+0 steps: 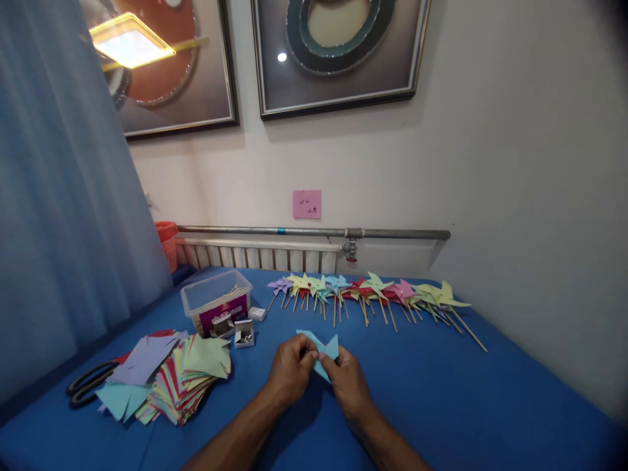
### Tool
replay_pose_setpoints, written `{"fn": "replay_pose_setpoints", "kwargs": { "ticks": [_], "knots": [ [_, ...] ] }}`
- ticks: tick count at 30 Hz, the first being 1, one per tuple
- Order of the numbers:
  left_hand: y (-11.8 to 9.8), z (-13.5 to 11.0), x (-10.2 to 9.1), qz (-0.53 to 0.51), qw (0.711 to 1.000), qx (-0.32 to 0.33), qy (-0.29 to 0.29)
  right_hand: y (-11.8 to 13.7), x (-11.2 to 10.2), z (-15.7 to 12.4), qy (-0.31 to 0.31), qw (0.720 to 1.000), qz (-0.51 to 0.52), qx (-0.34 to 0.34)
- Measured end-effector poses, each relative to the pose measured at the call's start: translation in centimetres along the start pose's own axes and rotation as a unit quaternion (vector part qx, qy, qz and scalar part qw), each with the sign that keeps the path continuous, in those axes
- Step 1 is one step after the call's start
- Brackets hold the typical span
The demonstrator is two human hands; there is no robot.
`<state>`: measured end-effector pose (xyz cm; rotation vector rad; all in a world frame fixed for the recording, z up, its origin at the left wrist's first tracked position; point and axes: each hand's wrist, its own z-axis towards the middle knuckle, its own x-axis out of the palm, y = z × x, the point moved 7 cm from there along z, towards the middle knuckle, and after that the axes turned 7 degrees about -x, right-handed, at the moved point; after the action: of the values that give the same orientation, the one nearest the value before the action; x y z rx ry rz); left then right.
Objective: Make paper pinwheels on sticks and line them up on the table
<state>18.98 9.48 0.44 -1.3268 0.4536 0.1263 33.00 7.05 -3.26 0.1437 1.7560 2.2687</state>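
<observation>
Blue paper (331, 347) between both hands (290, 367) (349, 381)

The folded blue sheet (331, 347) and pinwheels (377, 285) are matt paper, the sticks (470, 330) wood, the tub (216, 299) clear plastic, the framed pictures (338, 85) glossy (almost mirror-like), the pipe (255, 230) metal.

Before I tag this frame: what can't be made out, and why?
All in the head view:
Blue paper: middle partly hidden by left hand and right hand.
Scissors: blades hidden by paper sheets.
Pink note: writing too small to read surely.
Left framed picture: cut by top edge, also covered by curtain.
Right framed picture: cut by top edge.
</observation>
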Motion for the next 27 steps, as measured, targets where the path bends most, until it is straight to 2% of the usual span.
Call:
{"fn": "replay_pose_setpoints", "kwargs": {
  "ticks": [21, 27],
  "knots": [
    [-0.3, 0.1, -0.2, -0.035, 0.999, 0.002, 0.02, -1.0, 0.3, 0.1, 0.014, 0.999, 0.025, -0.015],
    [-0.4, 0.0, -0.2, -0.037, 0.999, 0.0, 0.019, -0.4, 0.7, -0.1, 0.026, 0.998, 0.049, -0.009]
  ]
}}
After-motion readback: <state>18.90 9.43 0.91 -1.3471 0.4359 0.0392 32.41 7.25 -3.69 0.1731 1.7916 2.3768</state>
